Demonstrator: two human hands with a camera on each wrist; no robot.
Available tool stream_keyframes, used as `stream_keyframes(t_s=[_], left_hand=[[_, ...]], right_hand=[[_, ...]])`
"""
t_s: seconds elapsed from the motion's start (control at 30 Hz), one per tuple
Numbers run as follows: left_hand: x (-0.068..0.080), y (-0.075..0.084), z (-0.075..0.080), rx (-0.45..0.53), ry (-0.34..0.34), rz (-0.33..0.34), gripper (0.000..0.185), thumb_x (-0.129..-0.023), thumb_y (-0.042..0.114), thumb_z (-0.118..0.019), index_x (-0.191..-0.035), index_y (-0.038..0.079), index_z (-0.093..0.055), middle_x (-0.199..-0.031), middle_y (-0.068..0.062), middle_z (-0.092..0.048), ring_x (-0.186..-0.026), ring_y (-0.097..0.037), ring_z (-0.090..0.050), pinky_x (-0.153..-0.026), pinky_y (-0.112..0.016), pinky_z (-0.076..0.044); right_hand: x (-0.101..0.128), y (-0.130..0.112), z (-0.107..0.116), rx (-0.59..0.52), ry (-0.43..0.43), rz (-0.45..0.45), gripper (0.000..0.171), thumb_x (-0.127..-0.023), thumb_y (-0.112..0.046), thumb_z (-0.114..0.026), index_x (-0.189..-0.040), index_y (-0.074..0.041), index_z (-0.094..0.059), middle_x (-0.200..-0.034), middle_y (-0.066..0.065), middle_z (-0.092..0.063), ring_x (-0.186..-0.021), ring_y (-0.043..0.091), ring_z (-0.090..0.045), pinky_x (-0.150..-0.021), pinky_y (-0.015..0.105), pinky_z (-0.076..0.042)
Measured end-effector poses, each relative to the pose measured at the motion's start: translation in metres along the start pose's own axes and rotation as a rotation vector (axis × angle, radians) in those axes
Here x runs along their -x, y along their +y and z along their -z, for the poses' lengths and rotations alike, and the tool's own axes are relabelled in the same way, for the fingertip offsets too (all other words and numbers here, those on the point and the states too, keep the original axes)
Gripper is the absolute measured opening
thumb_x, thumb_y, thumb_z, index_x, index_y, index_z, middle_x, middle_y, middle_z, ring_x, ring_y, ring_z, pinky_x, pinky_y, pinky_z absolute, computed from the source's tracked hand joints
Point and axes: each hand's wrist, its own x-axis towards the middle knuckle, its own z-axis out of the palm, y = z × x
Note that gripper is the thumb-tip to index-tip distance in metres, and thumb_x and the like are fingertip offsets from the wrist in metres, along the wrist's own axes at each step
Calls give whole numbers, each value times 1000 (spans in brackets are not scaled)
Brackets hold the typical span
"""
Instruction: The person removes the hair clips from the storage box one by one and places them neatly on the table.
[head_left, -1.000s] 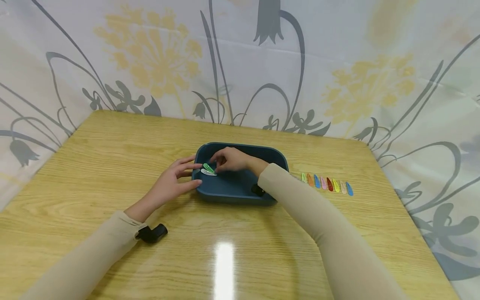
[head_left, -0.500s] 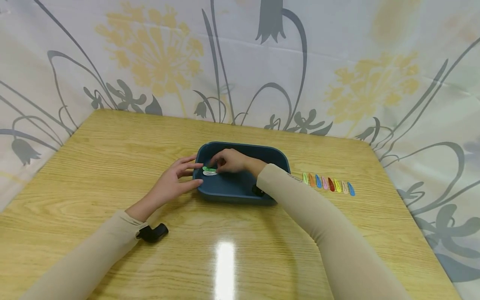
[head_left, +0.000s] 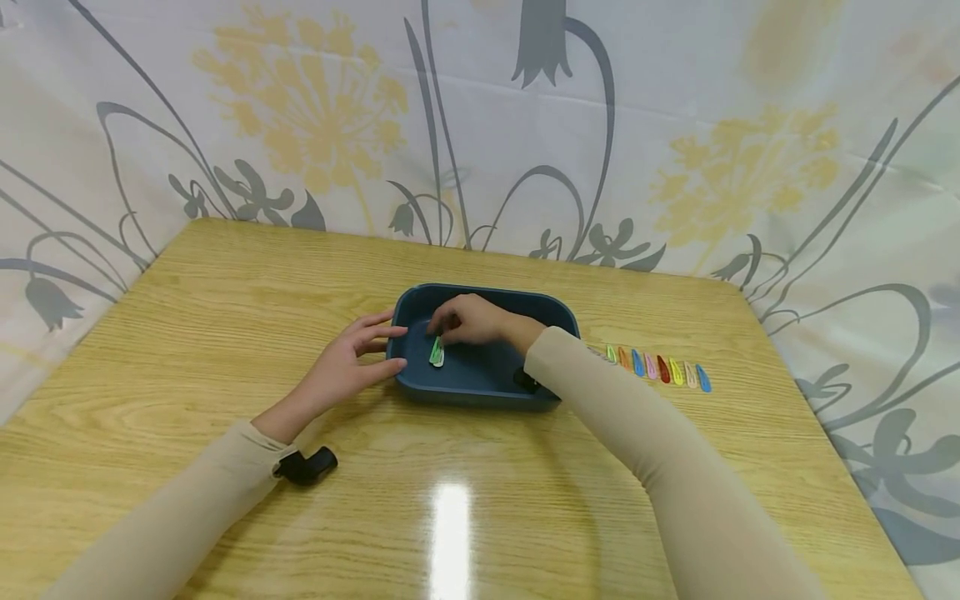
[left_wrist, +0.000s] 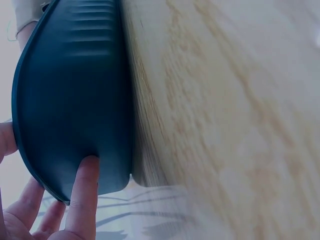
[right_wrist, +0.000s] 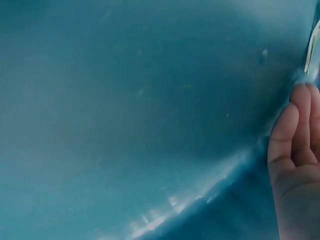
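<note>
My right hand (head_left: 472, 320) is inside the dark blue tray (head_left: 480, 398), palm down. Its thumb and fingers pinch a green snap hair clip (head_left: 434, 353) and a white one (head_left: 440, 360), which lie side by side and point toward the tray's near side. In the right wrist view, a pale clip edge (right_wrist: 313, 47) shows at the fingertips. My left hand (head_left: 348, 362) steadies the tray's left end, fingers spread and fairly straight. In the left wrist view, one fingertip (left_wrist: 89, 162) presses the tray's outer wall, while other fingers lie at the rim.
A row of several hair clips (head_left: 651, 367) in various colours lies on the wooden table (head_left: 450, 450) right of the tray, partly behind the right sleeve (head_left: 637, 417). A patterned cloth (head_left: 480, 125) hangs behind the table. Each wrist wears a black camera.
The green and white clips have turned from lying sideways, first fanned and then side by side, to pointing toward the near side. My right hand has shifted slightly right; the left has stayed put.
</note>
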Motion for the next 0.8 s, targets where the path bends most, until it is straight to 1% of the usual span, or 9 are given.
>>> stream_keyframes(t_s=[0.1,0.2,0.3,0.47,0.63,0.7,0.8], left_hand=[[0,0,0,-2,2,3,44,-87,8,-66,-127,-5,-53,-145,-14,-31,-116,-38,-48,-96,-48,-41],[0,0,0,-7,3,4,44,-87,9,-66,-127,-5,-53,-144,-14,-32,-115,-38,-49,-96,-48,-42],[-1,0,0,-12,4,5,45,-86,9,-67,-127,-4,-54,-144,-14,-32,-114,-39,-49,-95,-48,-42],[-1,0,0,-18,10,3,45,-86,8,-67,-126,-5,-54,-144,-14,-33,-114,-39,-50,-95,-48,-42],[-1,-1,-1,-15,9,1,45,-86,8,-67,-127,-5,-54,-144,-14,-33,-115,-39,-49,-96,-47,-42],[-1,-1,-1,-12,9,3,45,-86,9,-67,-127,-5,-54,-144,-14,-33,-115,-39,-49,-96,-47,-42],[-2,-2,-1,-13,9,6,45,-86,9,-68,-127,-4,-54,-144,-14,-33,-115,-38,-49,-96,-47,-42]], right_hand=[[1,-1,-1,-17,-25,-22,29,-85,-13,-70,-111,-3,-66,-84,3,-62,-73,13,-55,-66,21,-46],[1,-2,-3,-18,-43,-45,34,-82,-15,-73,-114,-4,-65,-85,2,-60,-74,12,-56,-66,21,-46],[1,-2,-4,-16,-46,-39,36,-81,-12,-74,-115,-4,-64,-87,3,-60,-74,12,-57,-67,21,-48],[1,-2,-3,-25,-48,-30,34,-82,-1,-69,-116,-4,-63,-93,5,-61,-81,14,-59,-72,22,-49],[4,-3,1,-26,-35,-35,38,-83,11,-59,-117,-3,-62,-100,9,-62,-90,18,-60,-78,24,-49],[6,-2,3,-28,-24,-37,38,-83,12,-57,-118,-3,-62,-102,9,-62,-92,18,-60,-80,24,-49],[10,-1,5,-34,-1,-43,35,-84,6,-62,-118,-4,-62,-105,9,-62,-94,18,-59,-81,24,-49]])
